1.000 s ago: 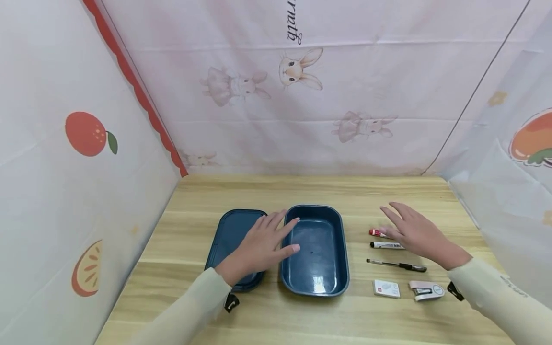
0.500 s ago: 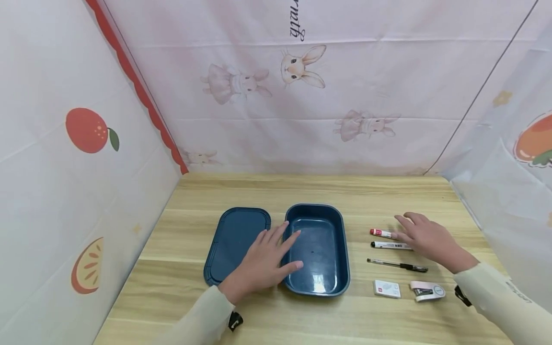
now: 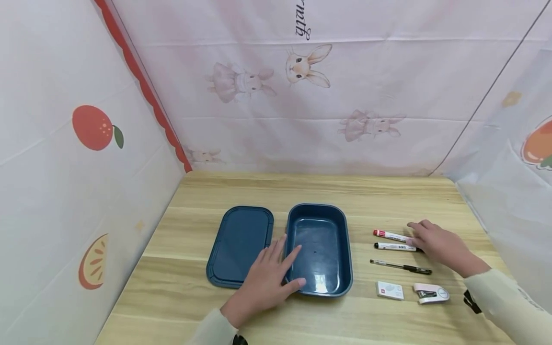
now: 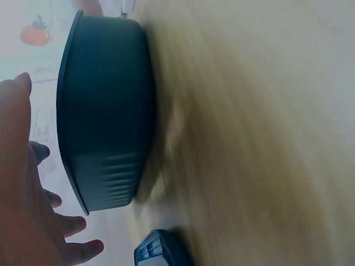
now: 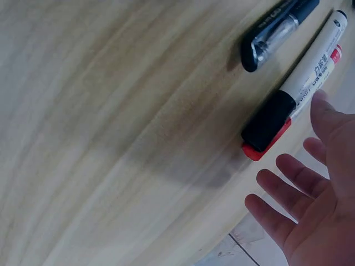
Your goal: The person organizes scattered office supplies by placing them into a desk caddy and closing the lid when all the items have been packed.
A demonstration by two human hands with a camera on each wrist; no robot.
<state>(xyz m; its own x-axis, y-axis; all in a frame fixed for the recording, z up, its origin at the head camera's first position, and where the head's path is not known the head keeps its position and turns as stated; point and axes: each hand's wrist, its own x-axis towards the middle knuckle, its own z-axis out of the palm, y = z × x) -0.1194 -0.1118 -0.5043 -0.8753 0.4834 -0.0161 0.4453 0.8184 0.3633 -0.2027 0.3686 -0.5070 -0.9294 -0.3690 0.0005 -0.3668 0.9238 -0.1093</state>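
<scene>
An uncovered dark blue plastic box (image 3: 316, 249) stands mid-table, with its flat blue lid (image 3: 241, 242) at its left. My left hand (image 3: 269, 280) spreads its fingers over the box's near left rim, holding nothing; the left wrist view has it beside the box wall (image 4: 108, 105). On the right, my right hand (image 3: 442, 244) hovers at the right ends of a red-capped marker (image 3: 390, 235) and a black-capped marker (image 3: 394, 247). Its fingers are apart and its thumb tip is close to the markers in the right wrist view, with no object in the grasp.
Nearer than the markers lie a black gel pen (image 3: 401, 267), a small white box (image 3: 390, 290) and a pale pink stapler (image 3: 431, 293). Printed cloth walls (image 3: 276, 120) close off the table's back and sides.
The right hand has moved right and nearer, down close to the markers. The left hand has drawn back toward me along the box, uncovering more of the lid. The box and small items stay put.
</scene>
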